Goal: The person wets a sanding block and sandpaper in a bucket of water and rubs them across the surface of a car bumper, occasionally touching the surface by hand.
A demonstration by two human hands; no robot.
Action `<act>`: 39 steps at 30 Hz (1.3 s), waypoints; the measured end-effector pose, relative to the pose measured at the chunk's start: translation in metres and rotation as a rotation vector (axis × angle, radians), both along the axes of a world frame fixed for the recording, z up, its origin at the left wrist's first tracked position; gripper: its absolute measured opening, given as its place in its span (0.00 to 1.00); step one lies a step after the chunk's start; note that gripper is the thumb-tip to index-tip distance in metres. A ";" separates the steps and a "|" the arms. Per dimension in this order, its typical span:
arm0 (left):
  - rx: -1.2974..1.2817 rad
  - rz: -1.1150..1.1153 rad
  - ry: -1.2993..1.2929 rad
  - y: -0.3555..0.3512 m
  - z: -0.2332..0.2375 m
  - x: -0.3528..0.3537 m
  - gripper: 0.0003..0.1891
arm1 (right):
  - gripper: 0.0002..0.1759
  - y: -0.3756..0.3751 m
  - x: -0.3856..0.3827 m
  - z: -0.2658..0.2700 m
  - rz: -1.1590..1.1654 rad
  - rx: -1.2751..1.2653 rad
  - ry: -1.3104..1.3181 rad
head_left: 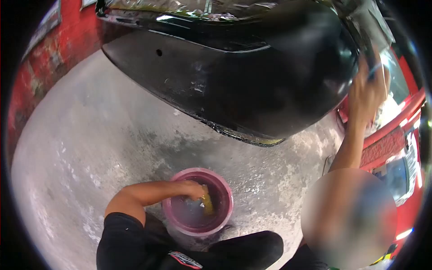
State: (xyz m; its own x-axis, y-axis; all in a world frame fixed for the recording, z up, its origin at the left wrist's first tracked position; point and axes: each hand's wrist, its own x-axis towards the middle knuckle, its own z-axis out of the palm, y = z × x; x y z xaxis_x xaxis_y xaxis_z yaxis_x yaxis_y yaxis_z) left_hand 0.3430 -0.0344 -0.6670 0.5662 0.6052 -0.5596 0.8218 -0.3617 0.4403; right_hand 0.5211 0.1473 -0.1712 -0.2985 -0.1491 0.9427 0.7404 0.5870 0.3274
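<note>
My left hand (194, 190) is down inside a pink bucket (227, 189) of cloudy water, its fingers closed on a yellow sponge (208, 203). Further up, my right arm reaches to the right end of a black car bumper (234, 85). There my right hand (366, 92) is at the bumper's edge, with its fingers bent round something dark and bluish that is too blurred to make out. The bumper's dark face has a small round hole and some whitish wet marks.
Grey, worn concrete floor (90, 148) lies under the bucket and bumper. A red wall (49, 54) stands at the left. Crumpled clear plastic (371, 22) hangs at the upper right, above red structures. A round blur covers part of my right arm.
</note>
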 end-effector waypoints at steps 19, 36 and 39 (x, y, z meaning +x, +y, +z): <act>-0.143 0.058 0.006 -0.002 -0.055 -0.006 0.28 | 0.21 -0.099 0.008 -0.354 0.529 -1.241 -0.364; -0.352 0.465 -0.147 -0.023 -0.002 -0.030 0.25 | 0.33 -0.150 -0.003 -0.461 0.338 -2.249 -0.553; -0.339 1.132 -0.693 -0.026 0.016 -0.017 0.26 | 0.35 -0.143 -0.005 -0.459 0.596 -2.087 -0.219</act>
